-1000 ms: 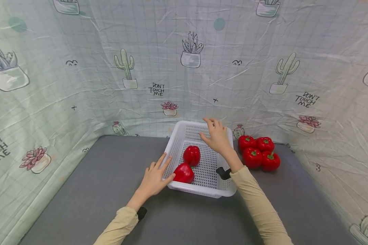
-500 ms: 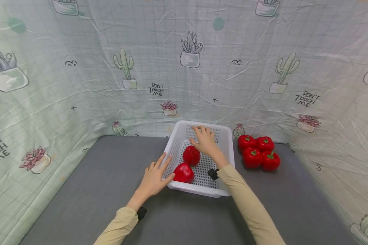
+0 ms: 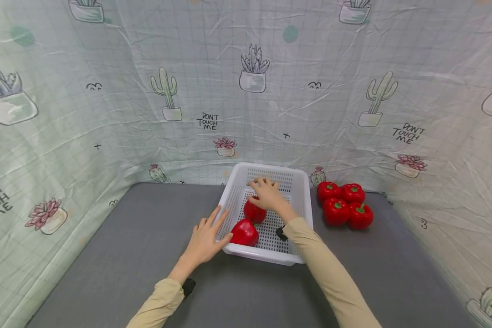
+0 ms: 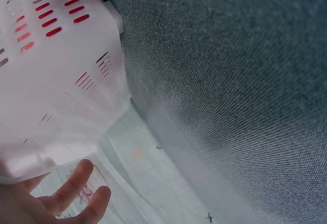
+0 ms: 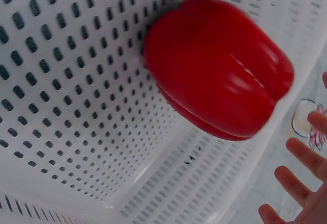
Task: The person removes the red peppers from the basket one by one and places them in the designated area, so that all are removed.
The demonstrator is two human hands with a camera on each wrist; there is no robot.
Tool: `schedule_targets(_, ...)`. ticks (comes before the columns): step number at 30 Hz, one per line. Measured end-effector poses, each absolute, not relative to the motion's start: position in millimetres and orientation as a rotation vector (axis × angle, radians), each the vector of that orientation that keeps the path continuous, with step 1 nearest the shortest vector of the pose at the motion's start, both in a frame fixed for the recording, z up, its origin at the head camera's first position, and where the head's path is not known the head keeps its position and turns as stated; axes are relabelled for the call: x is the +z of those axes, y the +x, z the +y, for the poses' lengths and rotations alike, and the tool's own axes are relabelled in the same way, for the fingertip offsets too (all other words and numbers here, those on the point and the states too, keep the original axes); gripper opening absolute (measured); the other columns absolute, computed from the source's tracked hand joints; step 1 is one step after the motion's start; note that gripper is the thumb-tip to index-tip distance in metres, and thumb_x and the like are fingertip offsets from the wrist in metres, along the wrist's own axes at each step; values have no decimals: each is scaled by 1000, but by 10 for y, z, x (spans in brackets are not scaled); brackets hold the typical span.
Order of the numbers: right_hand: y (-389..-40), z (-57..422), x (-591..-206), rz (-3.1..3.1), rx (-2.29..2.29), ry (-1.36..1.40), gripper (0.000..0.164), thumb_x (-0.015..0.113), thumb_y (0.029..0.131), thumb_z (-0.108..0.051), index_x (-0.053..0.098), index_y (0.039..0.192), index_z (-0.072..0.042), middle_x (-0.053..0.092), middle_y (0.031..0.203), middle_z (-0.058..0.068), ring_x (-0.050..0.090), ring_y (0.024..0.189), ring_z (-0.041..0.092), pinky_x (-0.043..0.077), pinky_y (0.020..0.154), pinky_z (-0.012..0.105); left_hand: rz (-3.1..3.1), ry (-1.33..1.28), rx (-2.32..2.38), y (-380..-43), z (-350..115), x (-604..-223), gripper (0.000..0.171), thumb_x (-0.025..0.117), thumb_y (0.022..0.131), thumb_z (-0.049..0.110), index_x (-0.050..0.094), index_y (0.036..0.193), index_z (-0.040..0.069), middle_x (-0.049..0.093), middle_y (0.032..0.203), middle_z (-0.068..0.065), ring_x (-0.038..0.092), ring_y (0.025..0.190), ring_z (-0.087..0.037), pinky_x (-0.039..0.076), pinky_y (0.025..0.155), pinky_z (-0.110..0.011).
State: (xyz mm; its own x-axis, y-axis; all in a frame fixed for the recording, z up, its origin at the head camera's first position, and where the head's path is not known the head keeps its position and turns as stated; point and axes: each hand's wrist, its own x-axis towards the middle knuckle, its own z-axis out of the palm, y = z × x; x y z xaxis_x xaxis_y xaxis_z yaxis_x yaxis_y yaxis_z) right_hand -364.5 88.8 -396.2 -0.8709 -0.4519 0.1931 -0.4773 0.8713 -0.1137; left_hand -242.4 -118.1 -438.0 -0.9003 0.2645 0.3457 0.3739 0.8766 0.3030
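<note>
A white perforated plastic basket (image 3: 270,260) stands on the grey table with two red bell peppers in it. The nearer pepper (image 3: 244,233) lies in the front left corner; behind it lies the farther pepper (image 3: 254,212), partly covered by my right hand (image 3: 267,195) in the head view. That hand hovers over the farther pepper with fingers spread, and the right wrist view shows a gap between the fingers and this bell pepper (image 5: 219,68). My left hand (image 3: 202,239) rests on the basket's left rim, fingers extended. In the left wrist view its fingertips show below the basket wall (image 4: 61,91).
Several red bell peppers (image 3: 344,207) with green stems sit grouped on the table right of the basket. A fabric curtain (image 3: 254,114) printed with cacti encloses the back and sides. Grey tabletop (image 3: 147,228) extends to the left.
My right hand has moved left and down, from the basket's right side to above the farther pepper. The left hand has stayed on the rim, and the peppers have not moved.
</note>
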Motion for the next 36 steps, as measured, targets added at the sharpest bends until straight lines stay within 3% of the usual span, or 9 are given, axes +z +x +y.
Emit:
schedule_targets(12, -3641, 848, -4087, -2948, -105, 797, 54, 56, 80, -50, 47, 128, -25, 46, 133, 6, 33, 124, 31, 25, 98, 61, -2763, -466, -535, -2422, -1181, -4388, 67, 53, 80, 47, 31, 139, 24, 27, 146, -5, 45, 103, -28, 42, 77, -46)
schedule_targets(20, -3654, 843, -4179, -2964, -258, 851, 61, 59, 76, -54, 46, 129, -26, 50, 128, 4, 35, 123, 29, 27, 99, 58, -2763, -466, -545, -2424, -1172, -4393, 67, 53, 81, 47, 31, 139, 24, 27, 147, -5, 45, 103, -27, 41, 76, -44)
schedule_targets(28, -3673, 860, -4222, -2966, -270, 892, 71, 68, 69, -52, 43, 130, -24, 50, 128, 4, 37, 120, 26, 29, 98, 56, -2762, -469, -552, -2426, -1170, -4385, 65, 52, 82, 47, 32, 139, 24, 28, 146, -6, 45, 104, -28, 41, 77, -46)
schedule_targets(36, -3691, 875, -4223, -2976, -291, 943, 79, 78, 62, -40, 41, 130, -24, 48, 129, 3, 37, 120, 24, 32, 98, 53, -2761, -472, -555, -2428, -1163, -4384, 65, 51, 82, 47, 32, 139, 23, 27, 146, -6, 45, 104, -29, 41, 77, -47)
